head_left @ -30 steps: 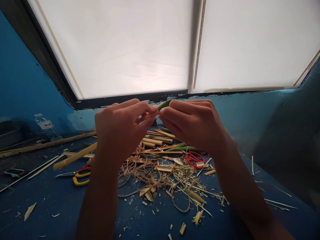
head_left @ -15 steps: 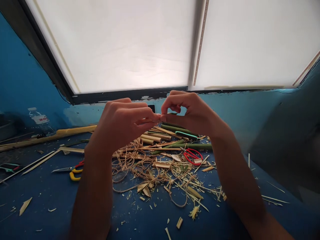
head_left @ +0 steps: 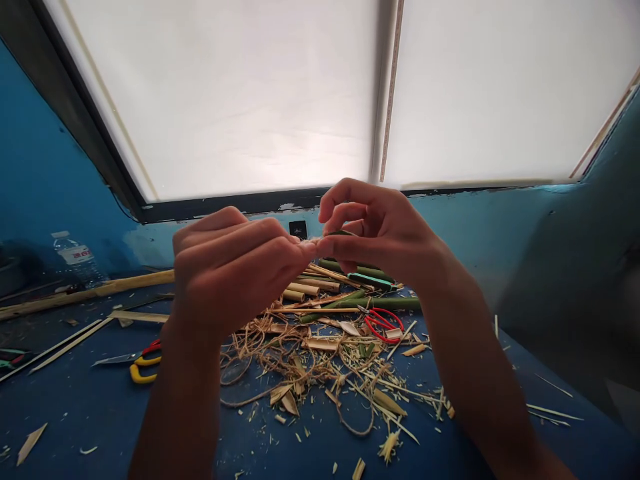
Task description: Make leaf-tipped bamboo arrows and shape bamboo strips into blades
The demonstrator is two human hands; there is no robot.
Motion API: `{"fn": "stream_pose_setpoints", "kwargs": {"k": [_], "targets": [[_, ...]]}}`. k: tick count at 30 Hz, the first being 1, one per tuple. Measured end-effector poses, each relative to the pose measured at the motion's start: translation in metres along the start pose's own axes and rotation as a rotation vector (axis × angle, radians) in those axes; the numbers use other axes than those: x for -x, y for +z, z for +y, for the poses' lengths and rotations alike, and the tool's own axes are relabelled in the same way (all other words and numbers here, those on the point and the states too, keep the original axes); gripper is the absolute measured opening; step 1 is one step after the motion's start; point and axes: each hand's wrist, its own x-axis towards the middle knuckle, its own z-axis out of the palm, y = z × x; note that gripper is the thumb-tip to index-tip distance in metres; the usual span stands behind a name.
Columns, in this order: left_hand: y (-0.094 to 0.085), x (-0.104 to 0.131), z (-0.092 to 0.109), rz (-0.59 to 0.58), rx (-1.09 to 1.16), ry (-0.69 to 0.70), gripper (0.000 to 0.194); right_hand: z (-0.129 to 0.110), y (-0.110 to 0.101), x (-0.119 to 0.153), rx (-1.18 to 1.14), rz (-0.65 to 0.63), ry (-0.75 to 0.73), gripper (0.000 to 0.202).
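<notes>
Both hands are raised above the table, fingertips meeting in the middle. My left hand [head_left: 235,267] is closed, thumb pressed to its fingers. A pale, fuzzy strand [head_left: 313,241] shows at its fingertips; most of it is hidden, and I cannot tell its exact kind. My right hand [head_left: 385,230] pinches the other end of that strand between thumb and fingers, the other fingers curled loosely. A dark green sliver [head_left: 343,233] appears behind the right thumb; whether it is held is unclear. Below the hands lies a tangle of brown twine [head_left: 260,340] among bamboo shavings.
Red-handled snips [head_left: 383,325] lie right of the twine. Scissors with a yellow and red handle [head_left: 145,363] are beside my left forearm. Cut bamboo pieces [head_left: 310,288] lie behind the tangle. A plastic bottle [head_left: 75,257] stands at the back left of the blue table [head_left: 280,453].
My left hand has rolled so its thumb side faces me more, and its fingers have closed tighter. My right fingers have spread a little. The view has shifted slightly.
</notes>
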Motion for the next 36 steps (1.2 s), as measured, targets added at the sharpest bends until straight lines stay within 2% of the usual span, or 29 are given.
{"fn": "stream_pose_setpoints", "kwargs": {"k": [3, 5, 11, 14, 18, 23, 25, 30, 34, 36], "targets": [[0.001, 0.000, 0.007, 0.165, -0.233, 0.202, 0.022, -0.004, 0.006, 0.001, -0.009, 0.076, -0.052, 0.033], [0.002, 0.000, 0.009, 0.194, -0.273, 0.237, 0.021, -0.006, 0.009, 0.002, 0.022, 0.115, -0.107, 0.030], [0.001, -0.001, 0.008, 0.213, -0.353, 0.298, 0.021, -0.001, 0.014, 0.001, 0.210, 0.191, -0.290, 0.015], [-0.001, 0.000, 0.007, 0.193, -0.396, 0.294, 0.021, 0.001, 0.015, 0.000, 0.413, 0.224, -0.395, 0.009], [0.000, 0.000, 0.003, 0.174, -0.403, 0.300, 0.023, 0.001, 0.011, 0.003, 0.747, 0.178, -0.477, 0.010], [0.004, -0.002, -0.002, 0.190, -0.363, 0.297, 0.023, 0.004, 0.005, 0.005, 0.904, 0.128, -0.504, 0.014], [0.005, -0.004, -0.002, 0.172, -0.351, 0.246, 0.022, 0.007, 0.004, 0.004, 0.929, 0.131, -0.500, 0.014], [0.005, -0.009, 0.003, 0.016, -0.275, -0.180, 0.022, 0.019, 0.000, -0.001, 0.961, 0.130, -0.575, 0.015], [0.001, -0.011, 0.005, -0.216, -0.125, -0.227, 0.036, 0.026, -0.005, -0.005, 0.979, 0.125, -0.639, 0.018], [-0.001, -0.011, 0.005, -0.278, -0.058, -0.226, 0.039, 0.028, -0.007, -0.007, 0.966, 0.135, -0.658, 0.018]]}}
